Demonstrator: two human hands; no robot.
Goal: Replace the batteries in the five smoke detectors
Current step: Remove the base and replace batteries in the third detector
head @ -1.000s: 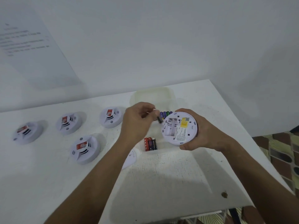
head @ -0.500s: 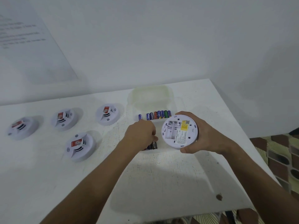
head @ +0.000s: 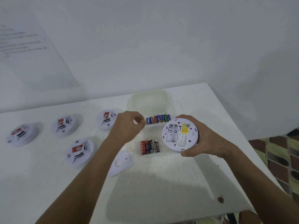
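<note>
Right hand: your right hand (head: 205,141) gripped the round white plastic smoke detector (head: 180,135), back up, compartment empty, above the white table (head: 161,183).
Left hand: your left hand (head: 127,126) hovered beside the row of blue and green batteries (head: 158,119) in the clear plastic box (head: 150,101); fingers curled, blurred, can't tell if holding anything.
Used cells: red and black batteries (head: 149,147) lay on the table below the box.
Risk: grabbing a used cell, since the piles sat near each other.

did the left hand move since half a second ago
Yes. The left hand has lifted off the loose batteries and gone toward the far row of batteries in the clear box.
</note>
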